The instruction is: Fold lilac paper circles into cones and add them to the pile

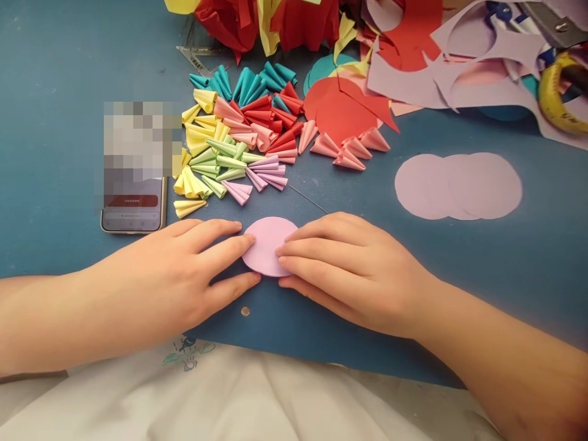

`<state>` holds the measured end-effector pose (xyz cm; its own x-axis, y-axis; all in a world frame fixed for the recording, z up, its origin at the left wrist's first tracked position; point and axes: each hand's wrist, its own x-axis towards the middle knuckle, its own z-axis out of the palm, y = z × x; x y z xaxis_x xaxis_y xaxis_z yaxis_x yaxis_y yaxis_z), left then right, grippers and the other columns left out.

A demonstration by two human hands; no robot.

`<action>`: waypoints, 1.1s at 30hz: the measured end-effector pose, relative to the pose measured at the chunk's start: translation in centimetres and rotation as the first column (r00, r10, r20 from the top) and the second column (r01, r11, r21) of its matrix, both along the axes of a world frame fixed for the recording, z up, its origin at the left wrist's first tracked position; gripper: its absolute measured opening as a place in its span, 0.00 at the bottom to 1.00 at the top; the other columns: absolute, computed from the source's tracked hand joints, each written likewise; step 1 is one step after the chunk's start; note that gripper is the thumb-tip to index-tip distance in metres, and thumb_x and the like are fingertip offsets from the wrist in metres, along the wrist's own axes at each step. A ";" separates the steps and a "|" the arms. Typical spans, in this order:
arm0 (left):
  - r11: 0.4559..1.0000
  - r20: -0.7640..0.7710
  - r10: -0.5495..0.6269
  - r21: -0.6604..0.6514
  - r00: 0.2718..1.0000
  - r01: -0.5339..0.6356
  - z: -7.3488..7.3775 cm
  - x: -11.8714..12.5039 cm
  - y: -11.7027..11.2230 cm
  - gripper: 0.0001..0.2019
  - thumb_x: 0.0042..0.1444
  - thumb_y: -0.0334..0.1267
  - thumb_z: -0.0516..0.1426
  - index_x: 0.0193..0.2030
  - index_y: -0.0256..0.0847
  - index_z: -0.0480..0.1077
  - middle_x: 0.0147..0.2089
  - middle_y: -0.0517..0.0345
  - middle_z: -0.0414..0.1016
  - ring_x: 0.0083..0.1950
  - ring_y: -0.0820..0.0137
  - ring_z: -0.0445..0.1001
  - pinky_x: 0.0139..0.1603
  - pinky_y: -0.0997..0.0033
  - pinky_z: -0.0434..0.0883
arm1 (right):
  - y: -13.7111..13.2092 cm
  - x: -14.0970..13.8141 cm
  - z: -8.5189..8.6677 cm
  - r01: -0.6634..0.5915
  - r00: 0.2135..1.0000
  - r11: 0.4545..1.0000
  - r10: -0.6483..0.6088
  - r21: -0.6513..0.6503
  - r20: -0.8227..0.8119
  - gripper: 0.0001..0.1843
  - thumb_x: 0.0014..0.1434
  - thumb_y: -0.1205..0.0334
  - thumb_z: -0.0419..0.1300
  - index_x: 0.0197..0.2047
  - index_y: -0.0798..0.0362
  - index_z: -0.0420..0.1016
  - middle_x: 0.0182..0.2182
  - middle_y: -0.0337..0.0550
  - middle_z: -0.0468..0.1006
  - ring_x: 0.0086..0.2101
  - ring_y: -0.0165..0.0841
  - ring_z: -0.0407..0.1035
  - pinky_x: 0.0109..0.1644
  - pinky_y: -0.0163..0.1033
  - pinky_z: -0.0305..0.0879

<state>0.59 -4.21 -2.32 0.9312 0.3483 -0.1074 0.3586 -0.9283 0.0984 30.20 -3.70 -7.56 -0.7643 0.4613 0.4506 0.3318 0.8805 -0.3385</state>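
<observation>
A lilac paper circle [269, 248] lies near the front of the blue table, between my two hands. My left hand [188, 269] holds its left side, with one fingertip on the paper and the lowest digit at the bottom edge. From the right, my right hand [349, 266] has its fingers close together over the circle's edge, its lowest digit at the lower rim. Whether the circle is one sheet or a stack is unclear. Farther right, several lilac circles [459, 187] overlap in a row.
Rolled paper cones [234, 150] in several colours are heaped beyond my hands. A phone [133, 211] lies at the left. Red paper [340, 107], lilac offcuts [408, 79] and a yellow tape roll [560, 92] lie at the back right. A thin stick [307, 199] rests near my right hand.
</observation>
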 end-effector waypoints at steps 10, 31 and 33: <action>0.994 0.071 0.104 -0.032 0.992 -0.102 -0.6 -0.1 -0.2 0.25 0.77 0.41 0.55 0.75 0.33 0.67 0.72 0.39 0.75 0.70 0.47 0.75 0.68 0.46 0.79 | 0.1 -0.9 -0.6 0.065 0.998 0.997 -0.064 0.049 -0.021 0.08 0.70 0.75 0.62 0.51 0.60 0.77 0.44 0.55 0.88 0.40 0.41 0.78 0.44 0.48 0.79; 0.994 0.042 0.094 0.058 0.995 -0.096 -0.7 0.5 -0.1 0.25 0.75 0.44 0.54 0.70 0.27 0.71 0.64 0.33 0.77 0.61 0.46 0.78 0.59 0.44 0.82 | -0.2 -1.7 -0.8 0.124 0.992 0.990 -0.125 0.072 0.020 0.10 0.71 0.68 0.65 0.54 0.60 0.76 0.45 0.56 0.83 0.45 0.46 0.76 0.48 0.54 0.83; 0.992 0.039 0.107 0.064 0.994 -0.109 -0.6 0.6 -0.1 0.24 0.75 0.43 0.55 0.68 0.26 0.73 0.64 0.32 0.77 0.60 0.46 0.78 0.59 0.46 0.82 | -0.2 -1.7 -0.7 0.128 0.991 0.989 -0.130 0.068 0.033 0.11 0.71 0.69 0.64 0.56 0.61 0.76 0.46 0.59 0.84 0.46 0.46 0.77 0.49 0.55 0.84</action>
